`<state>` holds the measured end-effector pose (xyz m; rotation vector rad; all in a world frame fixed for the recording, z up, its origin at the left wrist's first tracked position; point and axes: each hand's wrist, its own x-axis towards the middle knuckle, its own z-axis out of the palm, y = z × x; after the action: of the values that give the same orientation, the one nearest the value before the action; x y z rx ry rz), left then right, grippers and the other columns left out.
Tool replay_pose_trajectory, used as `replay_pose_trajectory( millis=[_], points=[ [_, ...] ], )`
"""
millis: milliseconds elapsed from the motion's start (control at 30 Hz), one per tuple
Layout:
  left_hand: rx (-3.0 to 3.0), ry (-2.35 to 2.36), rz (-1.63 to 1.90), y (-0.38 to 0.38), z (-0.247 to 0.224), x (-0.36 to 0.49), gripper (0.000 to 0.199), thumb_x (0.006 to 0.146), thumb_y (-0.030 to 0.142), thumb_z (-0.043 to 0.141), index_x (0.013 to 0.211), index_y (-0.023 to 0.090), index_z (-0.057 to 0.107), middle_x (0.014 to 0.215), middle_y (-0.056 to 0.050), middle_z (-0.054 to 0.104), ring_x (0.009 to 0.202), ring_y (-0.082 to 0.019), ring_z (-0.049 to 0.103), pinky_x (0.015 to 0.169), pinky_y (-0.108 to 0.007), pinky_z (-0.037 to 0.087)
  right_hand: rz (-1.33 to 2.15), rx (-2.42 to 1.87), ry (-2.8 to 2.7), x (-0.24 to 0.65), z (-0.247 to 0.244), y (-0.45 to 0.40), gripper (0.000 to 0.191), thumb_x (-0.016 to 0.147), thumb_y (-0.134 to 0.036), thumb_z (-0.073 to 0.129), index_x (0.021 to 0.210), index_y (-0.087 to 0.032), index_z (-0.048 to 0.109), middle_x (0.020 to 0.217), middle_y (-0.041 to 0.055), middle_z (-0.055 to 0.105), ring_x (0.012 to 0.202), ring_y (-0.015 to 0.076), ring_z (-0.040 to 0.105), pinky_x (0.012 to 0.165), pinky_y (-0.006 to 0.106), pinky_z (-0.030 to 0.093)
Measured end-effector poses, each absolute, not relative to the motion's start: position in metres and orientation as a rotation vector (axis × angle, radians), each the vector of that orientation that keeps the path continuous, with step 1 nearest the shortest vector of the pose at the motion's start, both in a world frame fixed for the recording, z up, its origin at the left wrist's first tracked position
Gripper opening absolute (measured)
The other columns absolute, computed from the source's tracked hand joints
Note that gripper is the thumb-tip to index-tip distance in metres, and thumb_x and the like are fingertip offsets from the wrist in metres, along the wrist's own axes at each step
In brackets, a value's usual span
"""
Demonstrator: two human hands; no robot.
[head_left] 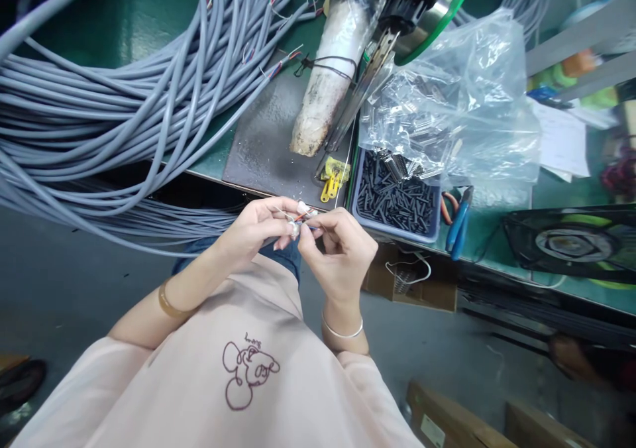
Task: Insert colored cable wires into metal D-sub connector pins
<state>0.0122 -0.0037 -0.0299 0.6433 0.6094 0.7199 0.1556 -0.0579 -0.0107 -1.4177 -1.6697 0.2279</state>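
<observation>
Thin coloured wires (301, 217), with orange, blue and white strands, show between my two hands at the bench edge. My left hand (261, 226) pinches them, and white covers show on its thumb and fingertip. On the other side my right hand (340, 246) has its thumb and forefinger pressed together on the wire ends. Just beyond the hands lies a dark plate (268, 143) with yellow tags (334, 179) on it. Grey cables (149, 113) lie in a large coil at the left. Whether the held wires belong to a grey cable is hidden.
A blue tray (433, 226) of short black tubes stands right of the hands, with a plastic bag (477, 97) behind it. Pliers (460, 226) lie beside the tray. A wrapped white roll (332, 57) leans over the plate. A black fan (571, 242) is farther right.
</observation>
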Motion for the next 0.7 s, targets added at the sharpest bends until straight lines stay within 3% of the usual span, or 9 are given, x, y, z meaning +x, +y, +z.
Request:
replay_pose_trajectory(
  millis=[133, 233, 333, 400, 500, 567, 700],
  points=[
    [0.724, 0.677, 0.800, -0.005, -0.025, 0.012, 0.022, 0.064, 0.017, 0.083, 0.080, 0.015, 0.069, 0.064, 0.002, 0.068, 0.043, -0.004, 0.052, 0.042, -0.016, 0.043, 0.071, -1.339, -1.733, 0.159, -0.015, -0.058, 0.013, 0.087, -0.010, 0.071, 0.085, -0.023, 0.067, 0.064, -0.0076, 0.060, 0.049, 0.0050, 0.046, 0.047, 0.020, 0.036],
    [0.849, 0.722, 0.879, -0.007, -0.020, 0.012, 0.021, 0.069, 0.020, 0.084, 0.080, 0.015, 0.066, 0.062, 0.002, 0.067, 0.046, -0.007, 0.059, 0.047, -0.017, 0.051, 0.098, -1.337, -1.610, 0.165, -0.014, -0.061, 0.007, 0.094, -0.022, 0.068, 0.087, -0.024, 0.068, 0.060, -0.0076, 0.057, 0.044, 0.0061, 0.043, 0.043, 0.022, 0.034],
    [0.926, 0.800, 0.990, -0.007, -0.016, 0.009, 0.023, 0.070, 0.021, 0.085, 0.077, 0.015, 0.065, 0.063, 0.001, 0.069, 0.048, -0.008, 0.063, 0.049, -0.017, 0.055, 0.135, -1.228, -1.319, 0.171, -0.006, -0.064, 0.010, 0.098, -0.032, 0.062, 0.105, -0.027, 0.066, 0.054, -0.0116, 0.048, 0.036, 0.0066, 0.038, 0.037, 0.022, 0.031],
    [0.951, 0.830, 1.053, -0.007, -0.015, 0.007, 0.022, 0.069, 0.020, 0.085, 0.076, 0.015, 0.065, 0.064, 0.001, 0.069, 0.048, -0.008, 0.063, 0.048, -0.016, 0.055, 0.202, -1.218, -1.207, 0.173, -0.002, -0.066, 0.016, 0.099, -0.031, 0.061, 0.114, -0.028, 0.061, 0.057, -0.0122, 0.056, 0.032, 0.0060, 0.040, 0.033, 0.020, 0.030],
    [0.976, 0.828, 1.095, -0.006, -0.013, 0.004, 0.020, 0.069, 0.017, 0.085, 0.074, 0.015, 0.065, 0.066, 0.002, 0.068, 0.047, -0.007, 0.062, 0.046, -0.015, 0.054, 0.262, -1.309, -1.181, 0.175, -0.004, -0.069, 0.008, 0.097, -0.025, 0.065, 0.104, -0.024, 0.060, 0.074, -0.0068, 0.074, 0.043, 0.0074, 0.061, 0.038, 0.018, 0.047],
    [0.964, 0.799, 1.085, -0.005, -0.013, 0.005, 0.021, 0.069, 0.017, 0.085, 0.074, 0.015, 0.065, 0.066, 0.002, 0.069, 0.046, -0.006, 0.061, 0.045, -0.015, 0.053, 0.236, -1.333, -1.220, 0.173, -0.011, -0.068, 0.009, 0.095, -0.023, 0.068, 0.096, -0.023, 0.059, 0.080, -0.0049, 0.076, 0.056, 0.0101, 0.072, 0.049, 0.020, 0.058],
    [0.905, 0.723, 1.069, -0.007, -0.013, 0.010, 0.023, 0.071, 0.021, 0.086, 0.076, 0.016, 0.064, 0.061, 0.003, 0.067, 0.044, -0.007, 0.061, 0.045, -0.015, 0.053, 0.349, -1.364, -1.372, 0.168, -0.028, -0.063, 0.007, 0.097, -0.024, 0.064, 0.094, -0.022, 0.059, 0.101, 0.0016, 0.077, 0.067, 0.0107, 0.076, 0.058, 0.022, 0.063]
  ],
)
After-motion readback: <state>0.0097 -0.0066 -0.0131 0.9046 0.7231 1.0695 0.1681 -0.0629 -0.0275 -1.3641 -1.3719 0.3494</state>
